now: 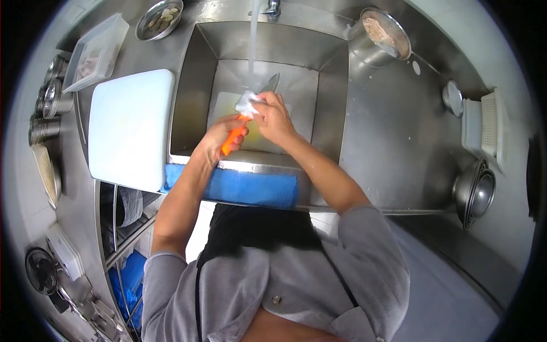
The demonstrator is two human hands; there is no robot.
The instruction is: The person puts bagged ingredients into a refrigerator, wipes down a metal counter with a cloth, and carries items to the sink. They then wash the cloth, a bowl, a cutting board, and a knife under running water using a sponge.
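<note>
Over the sink (259, 68), my left hand (224, 135) is closed around the orange handle of a utensil (232, 141), whose far end is hidden. My right hand (273, 119) pinches a white, foamy-looking wad (247, 103) against that far end; cloth, sponge or suds, I cannot tell which. Just beyond my right fingers shows a pointed metal blade (272, 84), its handle out of sight. Water (253, 43) runs from the faucet (272, 8) into the sink, close behind both hands. A pale board-like shape with a yellowish patch lies at the sink bottom, partly covered by my hands.
A white cutting board (131, 128) lies left of the sink, with a blue cloth (245, 187) over the front edge. Behind are a white plastic tub (97, 54) and a metal bowl (159, 20). A metal pot (380, 37) and stacked bowls (476, 194) stand on the right.
</note>
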